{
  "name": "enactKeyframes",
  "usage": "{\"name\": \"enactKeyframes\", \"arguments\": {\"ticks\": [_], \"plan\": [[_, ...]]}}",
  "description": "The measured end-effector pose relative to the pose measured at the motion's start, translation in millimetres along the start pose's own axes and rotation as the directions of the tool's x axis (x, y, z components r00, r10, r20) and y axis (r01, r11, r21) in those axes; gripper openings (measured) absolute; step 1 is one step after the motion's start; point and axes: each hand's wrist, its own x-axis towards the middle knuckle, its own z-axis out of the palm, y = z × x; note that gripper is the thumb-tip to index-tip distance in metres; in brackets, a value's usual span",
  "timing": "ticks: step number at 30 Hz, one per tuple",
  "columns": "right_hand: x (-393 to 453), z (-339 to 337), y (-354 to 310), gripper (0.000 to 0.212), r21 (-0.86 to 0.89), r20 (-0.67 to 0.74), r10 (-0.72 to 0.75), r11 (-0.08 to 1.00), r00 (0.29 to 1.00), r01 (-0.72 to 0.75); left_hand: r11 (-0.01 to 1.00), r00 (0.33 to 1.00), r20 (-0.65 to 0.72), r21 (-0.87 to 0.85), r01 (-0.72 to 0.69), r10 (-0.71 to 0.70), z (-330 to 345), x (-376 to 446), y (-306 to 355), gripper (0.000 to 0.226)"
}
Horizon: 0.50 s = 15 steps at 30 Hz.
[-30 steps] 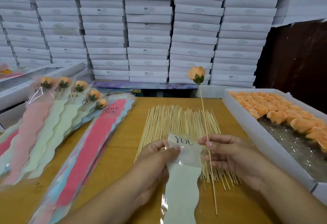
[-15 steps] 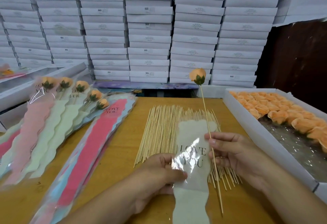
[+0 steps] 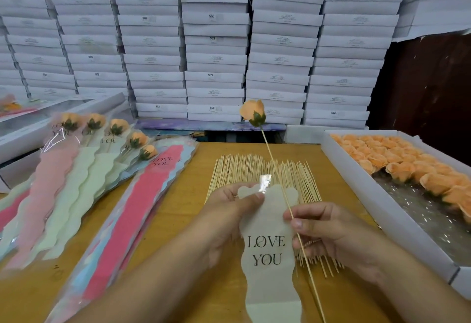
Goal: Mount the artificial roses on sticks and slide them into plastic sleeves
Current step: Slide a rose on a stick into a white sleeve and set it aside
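Head view, looking down over a wooden table [image 3: 178, 220]. Nearest: left hand [image 3: 229, 210] pinches the upper edge of a plastic sleeve [image 3: 270, 236] between thumb and fingers; the sleeve is pale, wavy-edged, printed "LOVE YOU", and runs toward the bottom edge of the view. Right hand [image 3: 328, 231] pinches a thin stick [image 3: 288, 202] between thumb and forefinger. The stick slants up and away, crossing the sleeve's right side, and carries an orange rose [image 3: 253, 113] with a green base at its top, held well above the table.

Under and just beyond both hands: a spread of bare sticks [image 3: 254, 169] lying flat on the table.

Left side: a stack of empty sleeves [image 3: 142, 210], pink on top, blue beneath. Beside it, further left, finished roses in sleeves [image 3: 76, 169], fanned in pink and pale green, heads pointing away.

Right side: a white tray [image 3: 382, 210] with loose orange rose heads [image 3: 397, 162] filling its far part; crinkled clear film shows in the near part.

Far back: a wall of stacked white boxes [image 3: 216, 42], some marked "SGS". A dark brown surface [image 3: 428, 83] sits at the far right.
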Motion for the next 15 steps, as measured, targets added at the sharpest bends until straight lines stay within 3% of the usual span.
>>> {"name": "enactKeyframes", "arguments": {"ticks": [6,15], "plan": [[1.6,-5.3,-1.6,0.028,0.049,-0.103,-0.059,0.997,0.993,0.064,0.997,0.998,0.032,-0.061,0.057,-0.056,-3.2,-2.8,-12.9,0.017],[3.4,-6.5,1.8,0.034,0.007,-0.095,-0.061,0.998,0.994,0.062,0.997,0.998,0.041,-0.065,0.048,-0.046,-4.8,0.1,-16.7,0.012]]}}
